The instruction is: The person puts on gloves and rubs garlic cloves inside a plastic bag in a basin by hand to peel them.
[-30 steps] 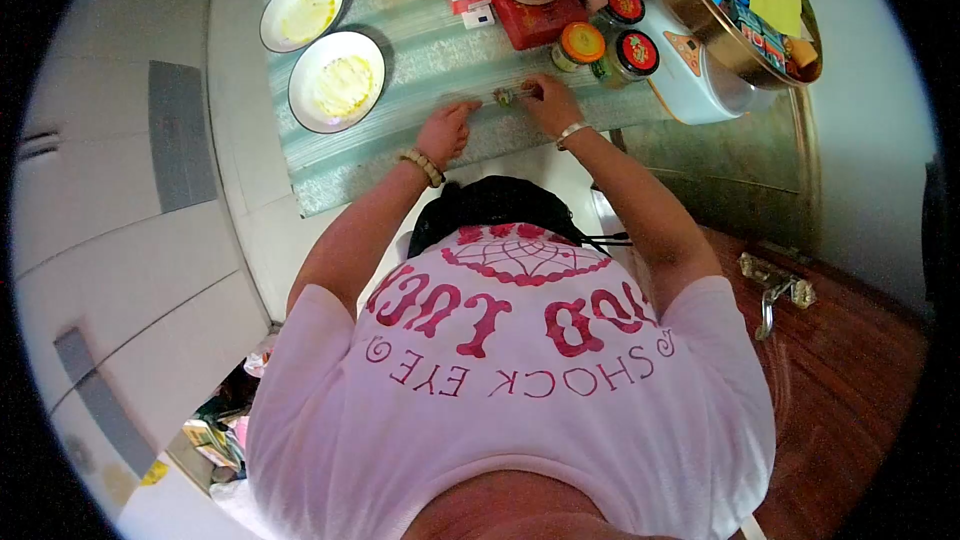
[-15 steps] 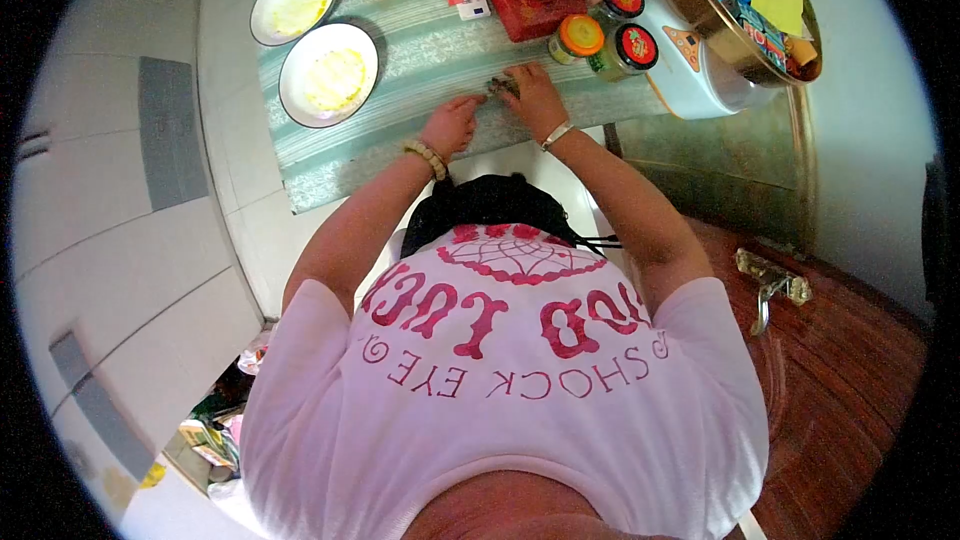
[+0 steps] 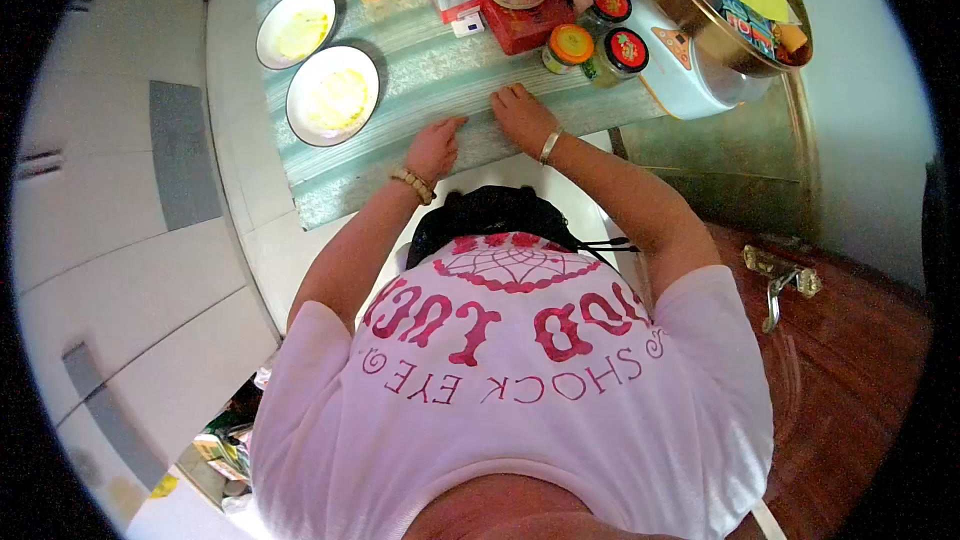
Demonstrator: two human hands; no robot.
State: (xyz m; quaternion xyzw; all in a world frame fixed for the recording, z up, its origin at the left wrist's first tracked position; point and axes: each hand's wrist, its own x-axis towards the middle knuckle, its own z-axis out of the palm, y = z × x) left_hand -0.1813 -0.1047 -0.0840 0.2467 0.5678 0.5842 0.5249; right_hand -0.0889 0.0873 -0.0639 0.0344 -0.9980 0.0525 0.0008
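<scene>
The left hand (image 3: 433, 150) is pointing 1 finger across the tabletop (image 3: 425, 68), near 2 bowls (image 3: 332, 97). The right hand (image 3: 524, 119) is curling its fingers near 3 lidded jars (image 3: 570, 46); whether either is gripping anything, I cannot tell.

Hands: two bare ones, a left hand (image 3: 434, 151) and a right hand (image 3: 524, 121)
Dishes: two, a far round white dish with a dark rim (image 3: 297, 29) and a near round white dish with a dark rim (image 3: 333, 97)
Jars: three, one orange-lidded glass jar (image 3: 568, 46) and two red-lidded glass jars (image 3: 625, 49)
Wristwear: two, one pale beaded bracelet (image 3: 414, 185) and one silver-coloured metal bangle (image 3: 549, 147)
Appliances: one white plastic appliance with an orange panel (image 3: 690, 75)
Containers: one large round gold-coloured metal container (image 3: 690, 20)
Tables: one with a green-and-white striped surface (image 3: 420, 80)
</scene>
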